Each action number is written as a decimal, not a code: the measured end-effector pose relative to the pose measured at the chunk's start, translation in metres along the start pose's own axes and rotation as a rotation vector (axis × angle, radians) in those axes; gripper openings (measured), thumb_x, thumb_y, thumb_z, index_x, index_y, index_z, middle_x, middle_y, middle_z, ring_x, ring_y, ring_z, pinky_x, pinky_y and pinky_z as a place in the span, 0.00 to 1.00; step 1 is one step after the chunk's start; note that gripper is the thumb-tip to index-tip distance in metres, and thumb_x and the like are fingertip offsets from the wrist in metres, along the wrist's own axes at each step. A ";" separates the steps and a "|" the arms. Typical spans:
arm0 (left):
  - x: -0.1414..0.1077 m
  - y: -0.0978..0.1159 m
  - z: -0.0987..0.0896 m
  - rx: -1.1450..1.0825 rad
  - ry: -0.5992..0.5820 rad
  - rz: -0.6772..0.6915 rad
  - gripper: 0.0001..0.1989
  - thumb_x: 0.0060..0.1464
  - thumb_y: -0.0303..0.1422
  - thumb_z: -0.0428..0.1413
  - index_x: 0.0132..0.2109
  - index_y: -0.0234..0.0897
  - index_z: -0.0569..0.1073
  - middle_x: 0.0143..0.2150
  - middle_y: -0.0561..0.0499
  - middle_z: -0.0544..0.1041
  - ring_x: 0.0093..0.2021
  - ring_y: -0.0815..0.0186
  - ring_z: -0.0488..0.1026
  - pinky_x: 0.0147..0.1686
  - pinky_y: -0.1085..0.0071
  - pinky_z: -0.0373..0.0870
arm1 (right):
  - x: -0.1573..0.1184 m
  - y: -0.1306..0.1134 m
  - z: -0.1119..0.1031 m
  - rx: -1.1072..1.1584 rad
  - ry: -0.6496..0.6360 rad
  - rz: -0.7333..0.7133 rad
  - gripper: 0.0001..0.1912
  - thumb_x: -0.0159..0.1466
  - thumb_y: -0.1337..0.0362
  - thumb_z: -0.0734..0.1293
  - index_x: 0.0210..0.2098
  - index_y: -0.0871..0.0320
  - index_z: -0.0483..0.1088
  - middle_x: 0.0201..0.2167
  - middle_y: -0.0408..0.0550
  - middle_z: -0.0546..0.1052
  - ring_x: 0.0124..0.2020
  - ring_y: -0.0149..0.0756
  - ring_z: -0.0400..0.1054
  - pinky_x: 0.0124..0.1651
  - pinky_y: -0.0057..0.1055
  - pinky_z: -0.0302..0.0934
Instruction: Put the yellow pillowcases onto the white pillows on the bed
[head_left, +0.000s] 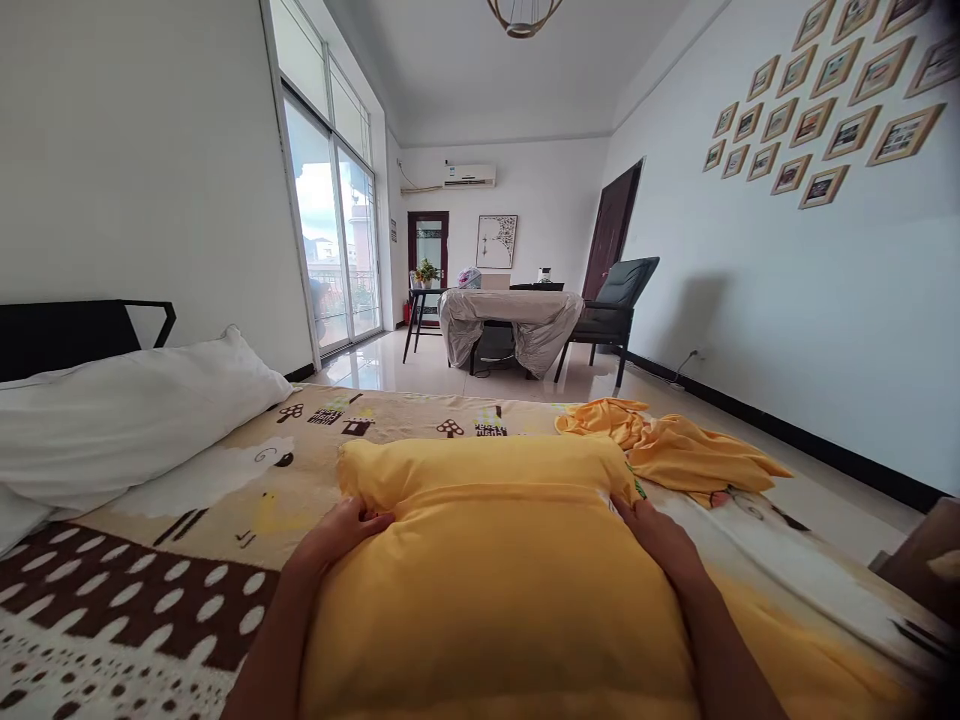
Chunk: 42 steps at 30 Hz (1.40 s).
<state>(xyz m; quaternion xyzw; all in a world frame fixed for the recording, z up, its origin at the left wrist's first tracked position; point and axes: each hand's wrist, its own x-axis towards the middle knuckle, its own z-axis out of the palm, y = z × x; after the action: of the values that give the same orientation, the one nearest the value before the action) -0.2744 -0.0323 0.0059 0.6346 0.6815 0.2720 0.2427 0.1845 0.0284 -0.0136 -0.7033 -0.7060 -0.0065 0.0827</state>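
Note:
A yellow pillow point(495, 590) lies on the patterned bed sheet point(405, 410), directly in front of me, with a fold or seam running across its far part. At its left edge, my left hand point(345, 530) grips the yellow fabric, thumb over the top and the other fingers hidden. My right hand point(652, 525) holds the opposite edge near the far right corner, its fingertips partly hidden by the cloth. A crumpled yellow cloth point(675, 450) rests on the bed beyond my right hand.
White pillows point(142, 410) lie at the left by a black headboard point(67, 335). Past the bed stand a covered table point(517, 305) and a dark chair point(619, 305). A brown object point(926, 560) is at the right edge. Glass doors are at the left.

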 end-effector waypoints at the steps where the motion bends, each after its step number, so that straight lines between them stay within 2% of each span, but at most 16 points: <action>1: 0.002 0.000 0.004 -0.026 0.031 0.007 0.23 0.39 0.54 0.57 0.23 0.38 0.67 0.22 0.53 0.69 0.26 0.65 0.64 0.25 0.72 0.53 | 0.000 -0.001 0.004 0.000 0.026 -0.028 0.23 0.59 0.62 0.60 0.52 0.56 0.68 0.40 0.59 0.75 0.42 0.53 0.70 0.39 0.42 0.59; 4: 0.004 -0.001 0.004 -0.143 0.113 0.005 0.22 0.35 0.52 0.60 0.20 0.38 0.65 0.20 0.54 0.67 0.24 0.66 0.62 0.24 0.72 0.53 | 0.001 -0.005 0.011 0.157 0.115 0.051 0.16 0.61 0.60 0.57 0.42 0.57 0.72 0.37 0.58 0.76 0.43 0.50 0.70 0.38 0.38 0.59; 7: 0.002 -0.002 -0.009 -0.276 0.166 0.001 0.24 0.35 0.55 0.59 0.19 0.37 0.64 0.18 0.54 0.66 0.23 0.67 0.62 0.22 0.72 0.54 | 0.001 -0.002 0.005 0.258 0.164 0.161 0.23 0.66 0.55 0.50 0.30 0.58 0.71 0.33 0.59 0.77 0.36 0.47 0.71 0.34 0.37 0.59; 9: 0.001 -0.004 -0.019 -0.394 0.228 0.009 0.26 0.37 0.58 0.56 0.21 0.37 0.66 0.18 0.54 0.67 0.23 0.66 0.64 0.22 0.72 0.58 | 0.000 0.004 -0.010 0.300 0.171 0.153 0.24 0.66 0.53 0.49 0.27 0.57 0.70 0.32 0.57 0.77 0.35 0.45 0.71 0.35 0.36 0.60; 13: 0.003 -0.009 -0.032 -0.577 0.389 0.038 0.29 0.39 0.61 0.53 0.27 0.36 0.69 0.25 0.50 0.74 0.29 0.63 0.70 0.27 0.71 0.64 | -0.012 0.026 -0.063 0.407 0.271 0.064 0.21 0.64 0.53 0.54 0.25 0.57 0.70 0.28 0.53 0.77 0.32 0.43 0.70 0.36 0.35 0.59; 16: 0.003 -0.010 -0.034 -0.626 0.447 0.057 0.28 0.42 0.59 0.51 0.31 0.36 0.70 0.30 0.50 0.75 0.34 0.63 0.70 0.32 0.71 0.66 | -0.027 0.037 -0.092 0.314 0.396 0.077 0.22 0.64 0.50 0.56 0.33 0.59 0.73 0.30 0.57 0.77 0.32 0.45 0.70 0.34 0.37 0.57; 19: 0.006 -0.011 -0.024 -0.375 0.385 0.088 0.23 0.49 0.53 0.48 0.30 0.36 0.69 0.29 0.51 0.74 0.33 0.63 0.70 0.32 0.72 0.64 | -0.039 0.034 -0.082 0.132 0.350 0.175 0.24 0.66 0.49 0.54 0.40 0.59 0.74 0.35 0.59 0.78 0.36 0.48 0.71 0.33 0.37 0.56; 21: 0.010 -0.013 -0.009 -0.159 0.272 0.095 0.19 0.50 0.48 0.48 0.26 0.36 0.70 0.25 0.51 0.74 0.31 0.63 0.70 0.31 0.72 0.63 | -0.043 0.025 -0.055 0.033 0.223 0.213 0.23 0.67 0.51 0.53 0.40 0.57 0.75 0.34 0.57 0.78 0.36 0.47 0.72 0.33 0.36 0.57; 24: 0.014 -0.019 0.017 -0.047 0.131 0.085 0.15 0.47 0.41 0.51 0.21 0.36 0.71 0.22 0.50 0.75 0.29 0.62 0.71 0.28 0.72 0.62 | -0.045 0.012 -0.009 0.000 0.107 0.198 0.20 0.68 0.55 0.54 0.40 0.55 0.75 0.35 0.53 0.79 0.39 0.45 0.73 0.37 0.34 0.59; 27: 0.009 -0.024 0.029 0.043 0.122 0.080 0.14 0.49 0.38 0.49 0.23 0.37 0.73 0.25 0.48 0.77 0.30 0.62 0.72 0.29 0.72 0.61 | -0.047 0.010 0.009 0.015 0.090 0.192 0.23 0.69 0.55 0.51 0.41 0.55 0.75 0.38 0.53 0.79 0.42 0.46 0.73 0.39 0.34 0.60; 29: 0.001 -0.023 0.023 0.115 0.190 0.064 0.16 0.52 0.39 0.47 0.25 0.37 0.74 0.28 0.47 0.78 0.31 0.62 0.72 0.30 0.72 0.60 | -0.049 0.016 -0.002 0.024 0.089 0.202 0.25 0.69 0.53 0.50 0.41 0.55 0.75 0.39 0.53 0.79 0.42 0.47 0.72 0.38 0.35 0.60; 31: -0.007 -0.016 0.007 0.188 0.282 0.040 0.18 0.55 0.40 0.45 0.27 0.37 0.73 0.29 0.45 0.78 0.30 0.61 0.71 0.29 0.71 0.58 | -0.052 0.023 -0.026 0.001 0.125 0.208 0.25 0.69 0.52 0.50 0.42 0.57 0.75 0.38 0.56 0.79 0.40 0.48 0.73 0.38 0.36 0.60; 35: -0.015 0.021 -0.043 0.301 0.444 0.033 0.21 0.57 0.45 0.42 0.30 0.38 0.73 0.31 0.45 0.77 0.34 0.58 0.71 0.30 0.69 0.57 | -0.054 0.026 -0.089 -0.062 0.259 0.190 0.26 0.69 0.51 0.51 0.43 0.59 0.74 0.37 0.59 0.78 0.40 0.50 0.71 0.39 0.37 0.58; 37: -0.015 0.041 -0.064 0.380 0.516 0.045 0.21 0.58 0.45 0.41 0.32 0.39 0.73 0.35 0.45 0.78 0.39 0.56 0.72 0.34 0.67 0.59 | -0.053 0.024 -0.110 -0.063 0.284 0.172 0.25 0.68 0.51 0.51 0.42 0.59 0.75 0.38 0.58 0.78 0.41 0.49 0.71 0.39 0.36 0.57; 39: -0.014 0.053 -0.072 0.492 0.537 0.044 0.21 0.58 0.44 0.40 0.35 0.38 0.74 0.40 0.43 0.78 0.44 0.53 0.72 0.41 0.63 0.60 | -0.051 0.021 -0.116 -0.065 0.291 0.173 0.26 0.69 0.51 0.51 0.43 0.58 0.75 0.39 0.57 0.78 0.41 0.48 0.71 0.39 0.36 0.57; 42: -0.015 0.047 -0.060 0.594 0.444 0.012 0.22 0.59 0.42 0.40 0.36 0.38 0.75 0.40 0.41 0.79 0.46 0.50 0.73 0.48 0.54 0.58 | -0.050 0.017 -0.094 -0.062 0.232 0.177 0.25 0.69 0.52 0.51 0.43 0.59 0.75 0.39 0.57 0.78 0.42 0.47 0.71 0.40 0.36 0.58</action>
<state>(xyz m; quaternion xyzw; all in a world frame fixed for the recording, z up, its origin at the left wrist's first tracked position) -0.2797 -0.0484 0.0814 0.6070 0.7629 0.1948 -0.1078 0.2115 -0.0332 0.0713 -0.7597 -0.6263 -0.1022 0.1420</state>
